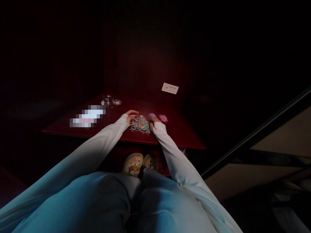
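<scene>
A pile of small pastel rings, which look like hair ties (141, 125), lies on the dark red table between my hands. My left hand (131, 115) is at the pile's upper left edge, its fingers stretched out and holding nothing I can see. On the opposite side, my right hand (153, 121) rests against the pile, fingers extended, with some of them hidden. Just beyond the right hand are a small purple heap (152, 115) and a small pink heap (163, 118); their pieces are too small to make out singly.
Clear round containers (107, 101) stand at the back left beside a round lid-like piece (117, 102). A bright pixelated object (87, 116) lies on the table's left part. Behind is a white wall socket (170, 88). Cream clogs (133, 163) show below the table's front edge.
</scene>
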The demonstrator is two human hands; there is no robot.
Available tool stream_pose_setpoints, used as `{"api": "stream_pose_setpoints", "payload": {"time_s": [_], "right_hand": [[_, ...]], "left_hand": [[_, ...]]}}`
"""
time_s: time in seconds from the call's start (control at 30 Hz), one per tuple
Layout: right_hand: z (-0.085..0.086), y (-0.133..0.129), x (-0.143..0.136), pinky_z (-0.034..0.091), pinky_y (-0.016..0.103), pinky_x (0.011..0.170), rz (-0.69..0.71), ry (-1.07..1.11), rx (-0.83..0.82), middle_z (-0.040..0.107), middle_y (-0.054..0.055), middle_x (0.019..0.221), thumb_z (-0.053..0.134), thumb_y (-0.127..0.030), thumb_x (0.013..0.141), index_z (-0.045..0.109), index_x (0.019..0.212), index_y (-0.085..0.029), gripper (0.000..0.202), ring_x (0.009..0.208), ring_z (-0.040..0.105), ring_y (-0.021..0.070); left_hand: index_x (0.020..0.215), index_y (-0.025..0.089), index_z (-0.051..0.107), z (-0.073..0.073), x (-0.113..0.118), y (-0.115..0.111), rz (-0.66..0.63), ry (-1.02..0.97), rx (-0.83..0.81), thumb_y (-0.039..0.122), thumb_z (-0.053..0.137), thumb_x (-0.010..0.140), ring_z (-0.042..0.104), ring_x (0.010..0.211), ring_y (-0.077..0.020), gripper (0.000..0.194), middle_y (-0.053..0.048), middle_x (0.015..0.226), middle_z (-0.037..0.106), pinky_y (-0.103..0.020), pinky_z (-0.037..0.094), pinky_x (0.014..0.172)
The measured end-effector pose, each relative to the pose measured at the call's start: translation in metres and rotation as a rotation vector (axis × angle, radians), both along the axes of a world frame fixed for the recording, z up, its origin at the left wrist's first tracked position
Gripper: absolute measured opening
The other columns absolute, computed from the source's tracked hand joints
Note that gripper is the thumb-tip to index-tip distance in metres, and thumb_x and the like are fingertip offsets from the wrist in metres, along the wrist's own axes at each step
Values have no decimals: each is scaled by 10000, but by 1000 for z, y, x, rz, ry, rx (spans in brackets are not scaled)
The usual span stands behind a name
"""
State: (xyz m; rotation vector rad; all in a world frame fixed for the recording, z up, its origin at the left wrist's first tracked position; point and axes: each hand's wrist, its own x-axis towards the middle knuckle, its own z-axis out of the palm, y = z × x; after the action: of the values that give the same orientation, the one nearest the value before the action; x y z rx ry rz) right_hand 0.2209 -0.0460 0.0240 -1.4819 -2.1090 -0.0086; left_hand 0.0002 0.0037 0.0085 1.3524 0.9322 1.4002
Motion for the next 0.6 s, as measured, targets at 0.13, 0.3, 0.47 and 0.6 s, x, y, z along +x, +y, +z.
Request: {"api": "stream_pose_setpoints", "payload": {"time_s": [0.13, 0.3, 0.47, 0.6], "right_hand": [[4, 0, -1, 467, 393, 1123, 58, -46, 47, 690, 99, 1345, 473, -174, 958, 681, 1395, -213, 485, 1231, 579, 266], [8, -4, -12, 434, 405, 1118, 165, -79, 87, 671, 99, 1348, 460, -296, 1063, 641, 1471, -259, 448, 1247, 511, 276], [3, -5, -18, 436, 405, 1131, 280, -59, 58, 697, 47, 1350, 504, -415, 1078, 778, 1281, -318, 355, 1252, 506, 258], [-3, 2, -11, 455, 413, 1117, 205, 36, 88, 755, 71, 1228, 456, -418, 1088, 835, 1106, -255, 413, 1254, 533, 265]], "left_hand": [[894, 186, 696, 3, 5, -5, -5, -48, -32, 222, 591, 536, 742, 986, -298, 375, -85, 926, 778, -431, 628, 865], [862, 184, 663, 7, 6, -10, 26, -63, -69, 155, 518, 517, 730, 922, -261, 375, -66, 900, 742, -421, 634, 846], [802, 200, 705, 8, -1, -6, 183, 163, 104, 107, 495, 584, 677, 881, -223, 317, -58, 986, 735, -415, 609, 916], [764, 209, 737, 2, -3, 4, 225, 378, 197, 86, 503, 583, 643, 846, -218, 321, -40, 916, 721, -407, 585, 953]]}}
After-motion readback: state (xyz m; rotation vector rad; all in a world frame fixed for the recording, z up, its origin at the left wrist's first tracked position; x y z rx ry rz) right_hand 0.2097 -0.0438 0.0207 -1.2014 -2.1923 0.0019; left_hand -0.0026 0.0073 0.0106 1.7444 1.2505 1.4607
